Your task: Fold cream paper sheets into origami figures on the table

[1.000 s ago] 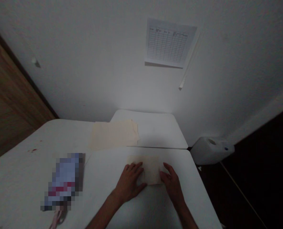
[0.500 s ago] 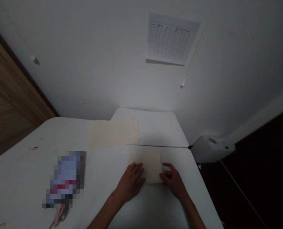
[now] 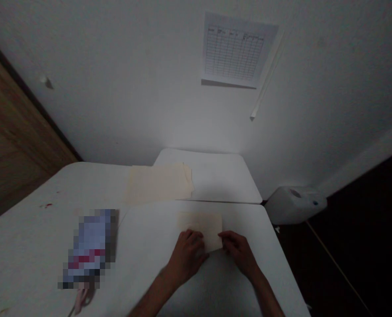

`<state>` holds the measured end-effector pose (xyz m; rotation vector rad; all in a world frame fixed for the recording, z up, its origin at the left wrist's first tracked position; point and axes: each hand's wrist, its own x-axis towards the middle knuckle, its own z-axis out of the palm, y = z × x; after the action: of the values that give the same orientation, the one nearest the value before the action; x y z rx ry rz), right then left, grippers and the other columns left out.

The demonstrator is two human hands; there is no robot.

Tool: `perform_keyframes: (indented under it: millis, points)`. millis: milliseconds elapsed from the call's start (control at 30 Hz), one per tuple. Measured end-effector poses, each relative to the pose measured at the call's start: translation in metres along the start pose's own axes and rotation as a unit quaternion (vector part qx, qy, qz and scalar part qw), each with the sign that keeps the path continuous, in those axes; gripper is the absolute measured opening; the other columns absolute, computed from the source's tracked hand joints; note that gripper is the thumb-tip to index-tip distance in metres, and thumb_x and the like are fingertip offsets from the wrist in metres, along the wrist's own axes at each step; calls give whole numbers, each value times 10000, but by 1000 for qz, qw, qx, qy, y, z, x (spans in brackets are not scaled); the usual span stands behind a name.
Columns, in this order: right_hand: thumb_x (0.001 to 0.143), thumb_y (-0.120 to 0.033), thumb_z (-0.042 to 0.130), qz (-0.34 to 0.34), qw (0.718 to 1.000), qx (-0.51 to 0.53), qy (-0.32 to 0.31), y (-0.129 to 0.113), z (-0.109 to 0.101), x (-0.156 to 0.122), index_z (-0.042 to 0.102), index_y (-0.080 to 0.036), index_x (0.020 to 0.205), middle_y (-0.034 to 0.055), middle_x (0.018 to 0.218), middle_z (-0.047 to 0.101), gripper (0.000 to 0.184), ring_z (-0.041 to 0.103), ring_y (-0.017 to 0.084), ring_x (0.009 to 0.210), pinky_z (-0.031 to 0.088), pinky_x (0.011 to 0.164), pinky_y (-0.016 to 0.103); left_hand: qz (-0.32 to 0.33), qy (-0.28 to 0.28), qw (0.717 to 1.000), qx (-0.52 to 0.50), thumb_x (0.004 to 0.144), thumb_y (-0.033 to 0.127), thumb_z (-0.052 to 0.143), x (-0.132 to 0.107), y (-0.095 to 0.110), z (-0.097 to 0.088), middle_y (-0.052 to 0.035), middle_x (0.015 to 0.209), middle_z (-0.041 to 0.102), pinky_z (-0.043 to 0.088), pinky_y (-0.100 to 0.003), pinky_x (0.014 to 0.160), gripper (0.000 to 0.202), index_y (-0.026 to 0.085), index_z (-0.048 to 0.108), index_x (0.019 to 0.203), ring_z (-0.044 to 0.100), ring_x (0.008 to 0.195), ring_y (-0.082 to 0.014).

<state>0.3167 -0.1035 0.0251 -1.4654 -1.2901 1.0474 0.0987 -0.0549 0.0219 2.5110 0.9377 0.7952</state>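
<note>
A small cream sheet of folded paper (image 3: 201,224) lies on the white table (image 3: 149,246) in front of me. My left hand (image 3: 187,255) rests on its near left corner with the fingers curled onto the edge. My right hand (image 3: 237,253) is at its near right corner, fingers bent and pinching the paper's edge. Both forearms come in from the bottom of the view.
A stack of cream sheets (image 3: 158,182) lies further back on the table. A blurred-out object (image 3: 88,248) sits to the left, with a pinkish handle below it. A white container (image 3: 295,204) stands on the dark floor at right. A printed chart (image 3: 235,50) hangs on the wall.
Both hands have drawn back toward the paper's near edge and their fingers have curled from flat to pinching. The paper now looks shorter front to back.
</note>
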Motion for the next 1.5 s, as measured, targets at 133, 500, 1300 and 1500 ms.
perform_keyframes:
  millis: [133,500,1300,1500]
  points:
    - [866,-367,559,-47,996,-74,4,-7,-1,1,702,-202,1000,43,852,656,256,595,160,718,473,604,254,0,15,1000,-4,828,242,635,1,2,4,-67,1081,636,481,-454,853,22,230,650,817,552,1007,-253]
    - [833,-153,624,-203,930,-297,-77,-21,-10,4,728,-281,897,25,1112,635,177,565,189,1026,463,895,347,7,2,1000,-1,860,218,605,-7,0,1,-46,1116,657,473,-473,881,124,258,708,801,544,1050,-261]
    - [763,-247,749,-195,949,-233,-86,-19,-2,37,742,-290,933,33,971,682,176,601,208,961,471,874,343,-22,8,998,-64,765,194,716,-16,-13,-20,-110,1246,546,467,-464,986,255,206,626,1003,488,1195,-279]
    - [762,-269,750,-200,949,-227,-92,-27,4,45,738,-272,917,21,891,704,156,625,202,894,472,854,342,-14,3,997,-82,885,175,566,-16,-13,-23,-107,1222,556,463,-435,986,105,201,648,946,495,1180,-249]
